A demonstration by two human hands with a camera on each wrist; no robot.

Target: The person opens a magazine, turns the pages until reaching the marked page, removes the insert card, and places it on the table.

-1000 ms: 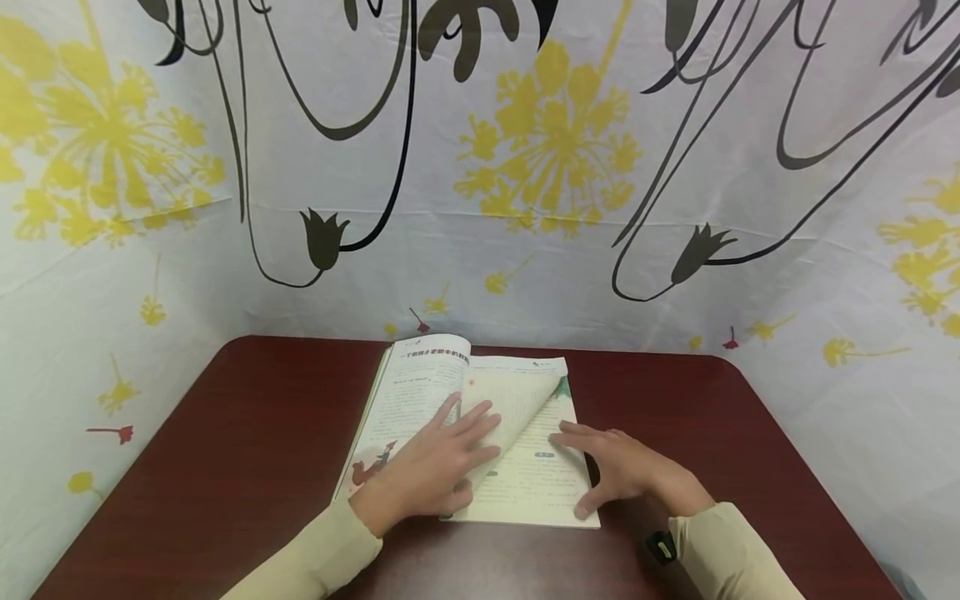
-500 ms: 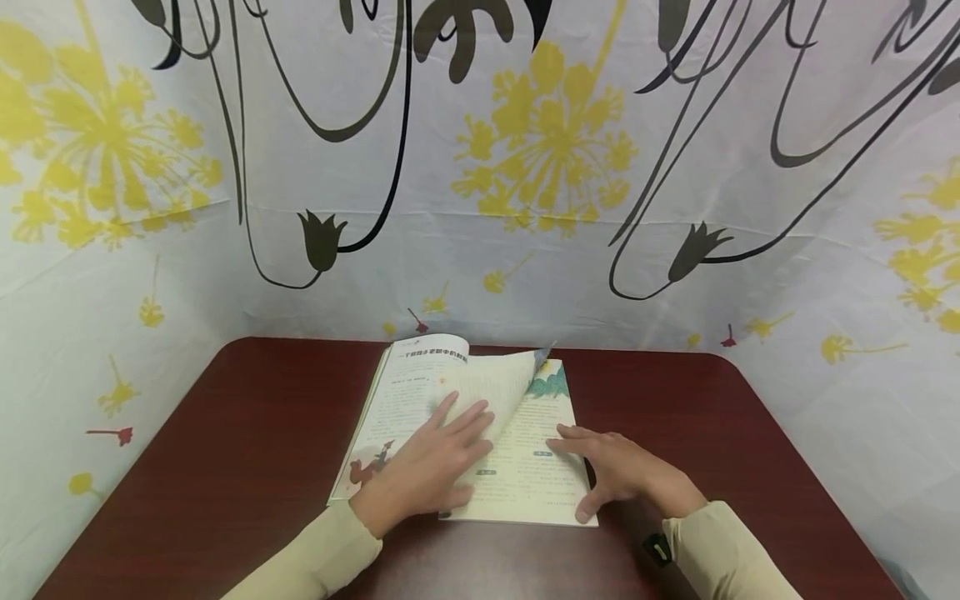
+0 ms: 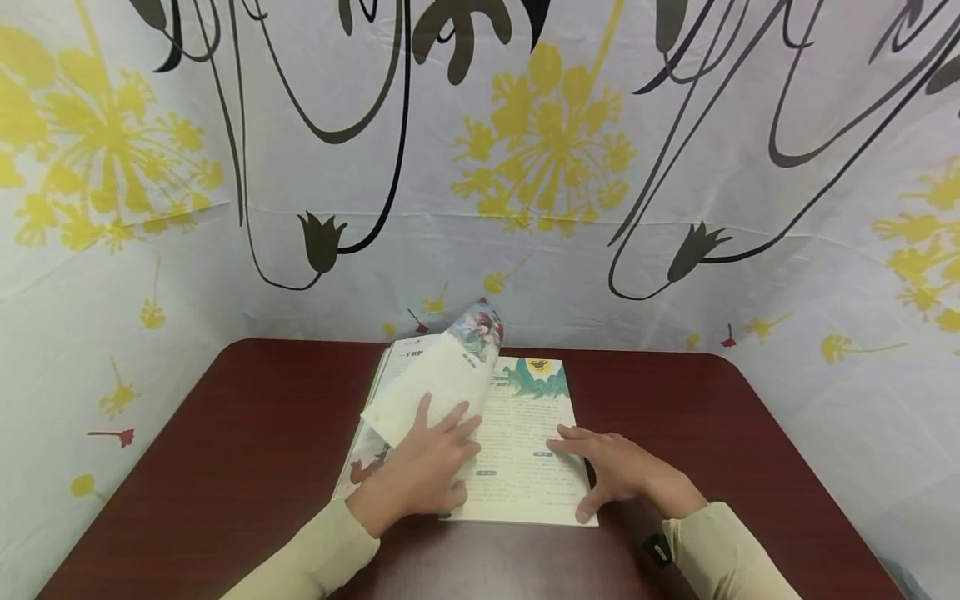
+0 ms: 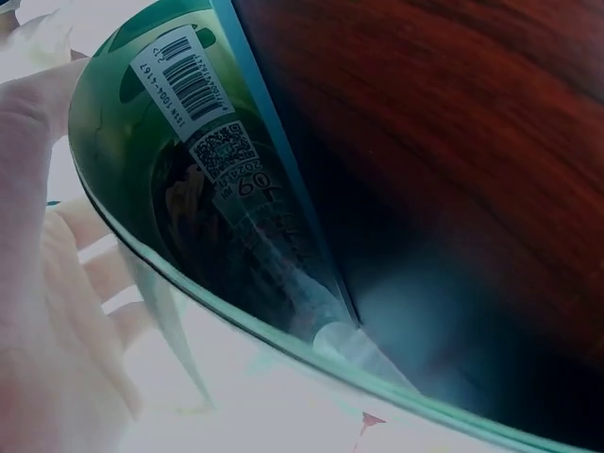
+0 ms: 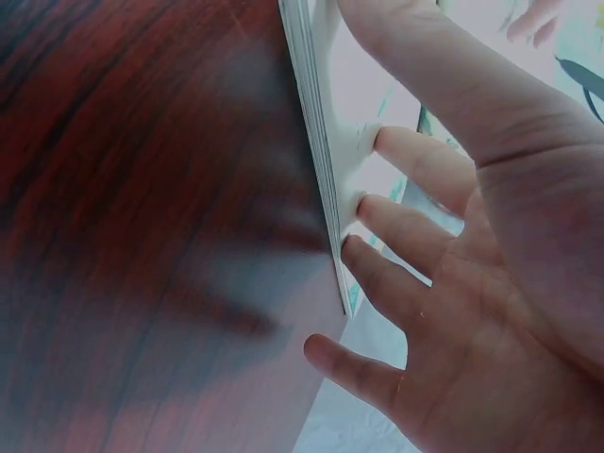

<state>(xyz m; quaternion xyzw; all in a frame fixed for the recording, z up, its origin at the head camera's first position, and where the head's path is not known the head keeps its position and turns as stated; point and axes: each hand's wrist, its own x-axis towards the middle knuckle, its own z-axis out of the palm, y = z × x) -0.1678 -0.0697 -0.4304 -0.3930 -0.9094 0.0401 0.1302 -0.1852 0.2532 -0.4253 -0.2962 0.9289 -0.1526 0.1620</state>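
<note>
An open magazine (image 3: 528, 483) lies on a table, with a white illustrated page on its left half and a cream text page on its right. One leaf (image 3: 431, 383) stands curled over the left half, its top corner showing a colourful picture. Against this leaf my left hand (image 3: 420, 471) lies with spread, extended fingers. My right hand (image 3: 637, 475) rests its fingertips on the right page near the outer edge, fingers spread and slightly bent. In the left wrist view, the curved green back cover (image 4: 142, 142) carries a barcode; in the right wrist view, the page edges (image 5: 316, 113) show.
The dark red wooden table (image 3: 225, 467) has rounded far corners. White fabric (image 3: 555, 275) printed with yellow and grey flowers hangs behind it and at the sides. A small black object (image 3: 658, 550) sits at the right sleeve's cuff.
The lifted leaf has swung leftward from the right half and now curls over the left page, uncovering a green drawing. My left hand has shifted slightly left; my right hand stays put.
</note>
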